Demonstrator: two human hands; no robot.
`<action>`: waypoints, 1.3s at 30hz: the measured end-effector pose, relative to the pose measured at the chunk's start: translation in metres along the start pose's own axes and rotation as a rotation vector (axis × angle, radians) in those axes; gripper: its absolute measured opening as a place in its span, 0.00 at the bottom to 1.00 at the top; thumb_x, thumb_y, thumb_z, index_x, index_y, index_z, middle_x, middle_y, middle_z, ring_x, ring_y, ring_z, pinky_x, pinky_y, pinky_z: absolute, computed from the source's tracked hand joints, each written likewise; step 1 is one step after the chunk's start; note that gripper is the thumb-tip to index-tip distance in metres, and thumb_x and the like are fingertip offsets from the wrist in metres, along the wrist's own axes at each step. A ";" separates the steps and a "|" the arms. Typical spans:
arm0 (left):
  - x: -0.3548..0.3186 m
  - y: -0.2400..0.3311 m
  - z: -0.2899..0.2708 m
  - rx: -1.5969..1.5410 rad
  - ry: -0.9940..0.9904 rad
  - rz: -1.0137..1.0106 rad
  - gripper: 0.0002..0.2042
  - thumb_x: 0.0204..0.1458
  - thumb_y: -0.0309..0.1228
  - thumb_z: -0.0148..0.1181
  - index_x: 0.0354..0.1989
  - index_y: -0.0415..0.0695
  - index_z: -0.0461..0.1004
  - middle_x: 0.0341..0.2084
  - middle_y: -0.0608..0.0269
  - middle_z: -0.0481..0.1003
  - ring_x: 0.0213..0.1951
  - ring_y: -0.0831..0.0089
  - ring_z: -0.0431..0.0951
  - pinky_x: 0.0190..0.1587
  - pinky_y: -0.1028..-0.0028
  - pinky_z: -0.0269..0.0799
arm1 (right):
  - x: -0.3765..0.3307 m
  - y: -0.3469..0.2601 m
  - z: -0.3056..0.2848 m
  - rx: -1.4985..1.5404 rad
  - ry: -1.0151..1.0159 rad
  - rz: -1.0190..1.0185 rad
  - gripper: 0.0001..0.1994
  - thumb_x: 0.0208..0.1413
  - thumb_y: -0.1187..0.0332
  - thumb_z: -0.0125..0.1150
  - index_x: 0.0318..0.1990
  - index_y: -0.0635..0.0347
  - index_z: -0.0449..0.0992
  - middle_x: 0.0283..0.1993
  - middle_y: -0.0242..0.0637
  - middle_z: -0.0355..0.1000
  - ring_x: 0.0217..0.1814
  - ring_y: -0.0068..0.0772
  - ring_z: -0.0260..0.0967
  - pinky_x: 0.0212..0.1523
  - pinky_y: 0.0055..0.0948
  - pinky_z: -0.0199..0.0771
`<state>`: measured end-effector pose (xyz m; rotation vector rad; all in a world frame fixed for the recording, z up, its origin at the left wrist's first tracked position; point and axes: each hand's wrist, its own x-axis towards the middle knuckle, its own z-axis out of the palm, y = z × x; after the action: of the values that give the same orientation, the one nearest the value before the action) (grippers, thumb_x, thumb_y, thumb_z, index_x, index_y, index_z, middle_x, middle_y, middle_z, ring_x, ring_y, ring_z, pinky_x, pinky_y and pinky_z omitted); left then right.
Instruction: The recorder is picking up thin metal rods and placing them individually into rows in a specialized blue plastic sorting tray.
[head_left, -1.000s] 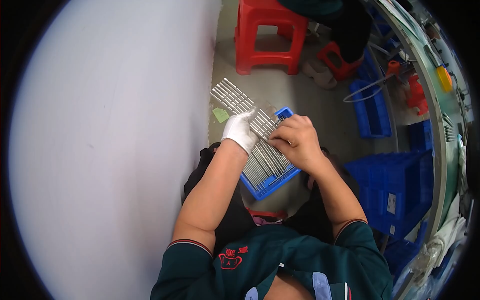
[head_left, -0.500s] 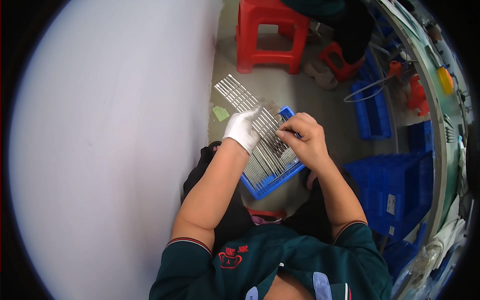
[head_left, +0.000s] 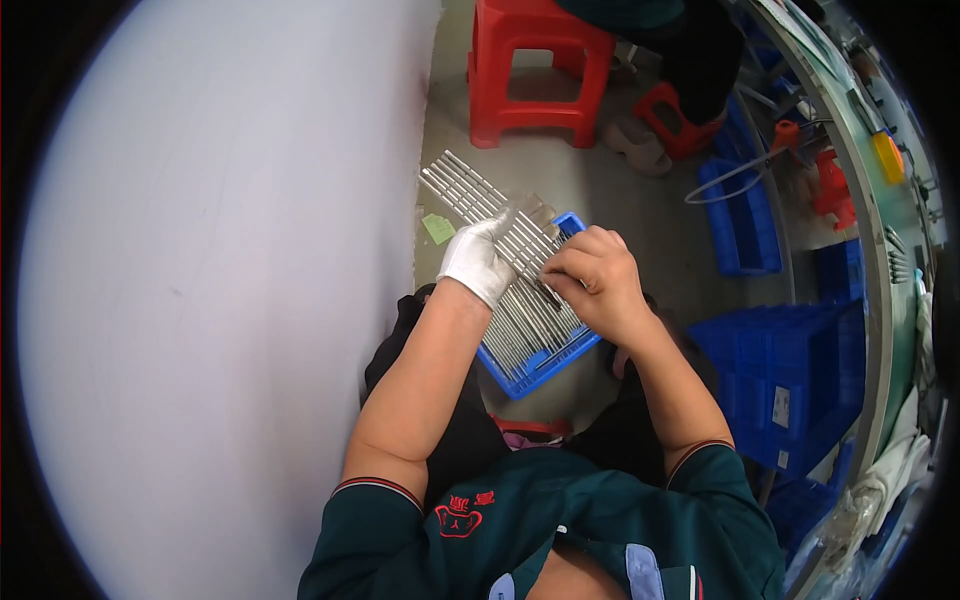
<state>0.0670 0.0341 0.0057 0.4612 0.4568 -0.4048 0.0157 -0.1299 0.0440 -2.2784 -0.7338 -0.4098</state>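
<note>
My left hand (head_left: 478, 260), in a white glove, grips a flat bundle of long thin metal rods (head_left: 470, 192) that sticks out up and to the left. My bare right hand (head_left: 595, 280) rests on the same rods, fingers curled and pinching at their middle. Both hands are over a blue plastic bin (head_left: 545, 362) on my lap, which holds more metal rods (head_left: 525, 325) lying side by side. The rods' lower ends run into the bin under my hands.
A pale wall (head_left: 220, 300) fills the left. A red plastic stool (head_left: 535, 70) stands ahead on the grey floor, with a smaller red stool (head_left: 675, 115) and another person's legs beside it. Stacked blue bins (head_left: 790, 370) stand at right, another blue bin (head_left: 740, 215) further off.
My right hand has slid slightly left and down along the rods. The bundle and my left hand have barely shifted.
</note>
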 end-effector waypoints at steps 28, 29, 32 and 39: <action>0.010 0.004 -0.015 0.007 0.039 0.002 0.08 0.60 0.24 0.47 0.47 0.38 0.65 0.45 0.46 0.72 0.49 0.46 0.73 0.52 0.47 0.73 | 0.004 0.006 0.004 0.027 0.000 0.140 0.04 0.41 0.73 0.68 0.26 0.59 0.78 0.25 0.33 0.71 0.31 0.35 0.67 0.40 0.32 0.64; 0.010 0.003 -0.014 -0.006 0.038 -0.002 0.08 0.60 0.24 0.47 0.47 0.38 0.65 0.45 0.46 0.72 0.49 0.46 0.74 0.52 0.47 0.73 | 0.004 0.005 0.004 0.025 0.000 0.140 0.04 0.41 0.73 0.68 0.26 0.59 0.78 0.25 0.33 0.71 0.31 0.35 0.67 0.40 0.32 0.64; 0.006 0.003 -0.008 -0.008 0.039 -0.008 0.08 0.60 0.24 0.47 0.47 0.38 0.65 0.45 0.46 0.72 0.49 0.46 0.74 0.52 0.47 0.73 | 0.003 0.005 0.004 0.022 -0.005 0.127 0.04 0.41 0.73 0.68 0.26 0.58 0.78 0.25 0.33 0.71 0.31 0.36 0.67 0.39 0.32 0.63; 0.002 0.004 -0.005 0.040 0.022 -0.003 0.08 0.61 0.23 0.46 0.47 0.38 0.65 0.44 0.46 0.72 0.49 0.46 0.74 0.51 0.48 0.74 | 0.007 -0.004 0.000 -0.118 -0.015 -0.001 0.05 0.38 0.73 0.67 0.25 0.56 0.78 0.26 0.30 0.71 0.32 0.34 0.67 0.37 0.33 0.63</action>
<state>0.0687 0.0398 0.0020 0.5045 0.4716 -0.4126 0.0191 -0.1249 0.0493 -2.3941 -0.7350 -0.4479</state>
